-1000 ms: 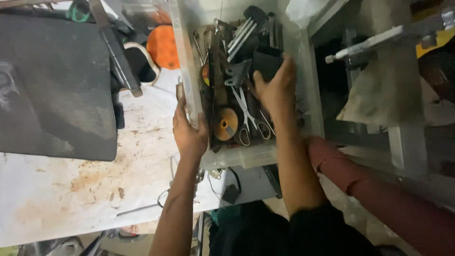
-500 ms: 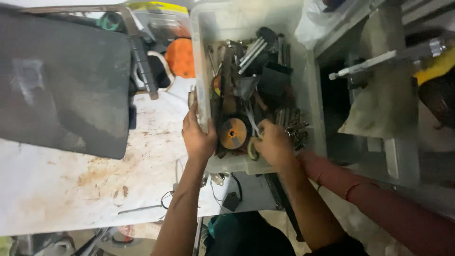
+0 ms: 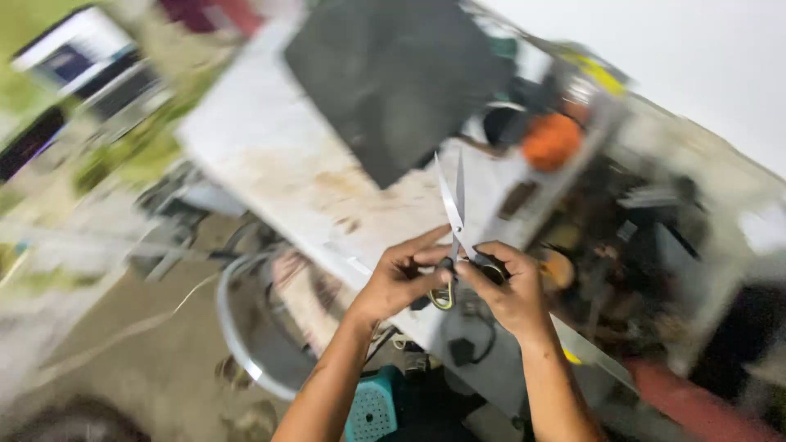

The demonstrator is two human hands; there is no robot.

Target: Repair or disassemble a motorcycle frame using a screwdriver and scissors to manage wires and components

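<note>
- Holding one handle loop, the left hand (image 3: 399, 282) has its grip closed on the scissors (image 3: 453, 237), raised above the worktop (image 3: 270, 155).
- Stiff, thin steel blades stand slightly parted, points away; likely light, sharp, best taken by the loops.
- Grasping the other loop, the right hand (image 3: 509, 288).
- Far right: round orange object (image 3: 551, 141), blurred clutter.

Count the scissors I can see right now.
1: the scissors, blades slightly apart and pointing up, held at the handles by left hand and right hand. The blurred box may hide others.
</note>
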